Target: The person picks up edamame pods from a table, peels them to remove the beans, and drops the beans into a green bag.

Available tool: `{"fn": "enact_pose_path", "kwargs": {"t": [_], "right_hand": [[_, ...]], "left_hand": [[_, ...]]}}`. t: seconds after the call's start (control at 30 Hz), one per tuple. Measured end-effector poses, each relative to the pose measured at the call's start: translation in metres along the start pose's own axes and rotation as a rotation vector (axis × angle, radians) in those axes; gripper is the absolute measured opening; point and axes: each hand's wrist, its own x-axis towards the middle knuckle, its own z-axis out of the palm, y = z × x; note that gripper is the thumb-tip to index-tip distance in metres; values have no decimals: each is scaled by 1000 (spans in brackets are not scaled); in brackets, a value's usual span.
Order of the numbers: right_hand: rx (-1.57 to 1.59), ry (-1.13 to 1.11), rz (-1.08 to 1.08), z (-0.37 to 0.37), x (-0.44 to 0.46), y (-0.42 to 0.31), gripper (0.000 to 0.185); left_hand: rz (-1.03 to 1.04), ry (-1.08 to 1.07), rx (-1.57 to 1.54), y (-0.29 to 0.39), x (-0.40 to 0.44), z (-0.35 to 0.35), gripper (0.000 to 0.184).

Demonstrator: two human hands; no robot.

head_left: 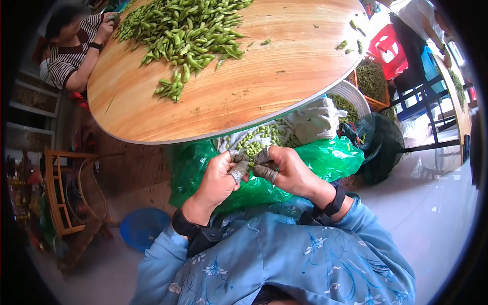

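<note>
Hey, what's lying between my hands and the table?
Shelled beans on a pale cloth lie between your left hand, right hand and the table, as the head view shows.

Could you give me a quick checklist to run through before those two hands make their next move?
1. Left hand and right hand close together: ok.
2. Finger wraps on both hands: ok.
3. Something pinched between the fingertips: cannot tell, fingers hide it.
4. Shelled beans lying beyond the hands, below the table edge: ok.
5. Pods heaped on the table: ok.
6. All pods in one heap: not ok, strays lie apart.
</note>
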Motion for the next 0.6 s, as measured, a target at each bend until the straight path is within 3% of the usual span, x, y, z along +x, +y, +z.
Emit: {"fn": "enact_pose_path", "kwargs": {"t": [0.1, 0.27, 0.33, 0.4, 0.47, 0.5, 0.53, 0.6], "right_hand": [[-44, -15, -7, 0, 0, -10, 6], [-330, -3, -107, -1, 2, -8, 8], [-214, 42, -81, 0, 3, 0, 8], [-96, 92, -19, -7, 2, 15, 13], [-152, 342, -56, -36, -3, 31, 8], [-307, 504, -163, -58, -9, 25, 11], [-297, 723, -51, -86, -16, 40, 13], [245, 1050, 104, -132, -36, 32, 18]], "left_hand": [[-177, 41, -198, -7, -1, -3, 15], [-151, 103, -407, -19, 3, -3, 13], [-144, 116, -431, -26, 7, -4, 13], [77, 182, -123, -35, 14, -5, 14], [167, 184, 44, -49, 20, -20, 21], [145, 195, 386, -47, 19, -24, 26], [122, 203, 727, -44, 18, -25, 32], [91, 228, 792, -34, 13, -22, 41]]}}
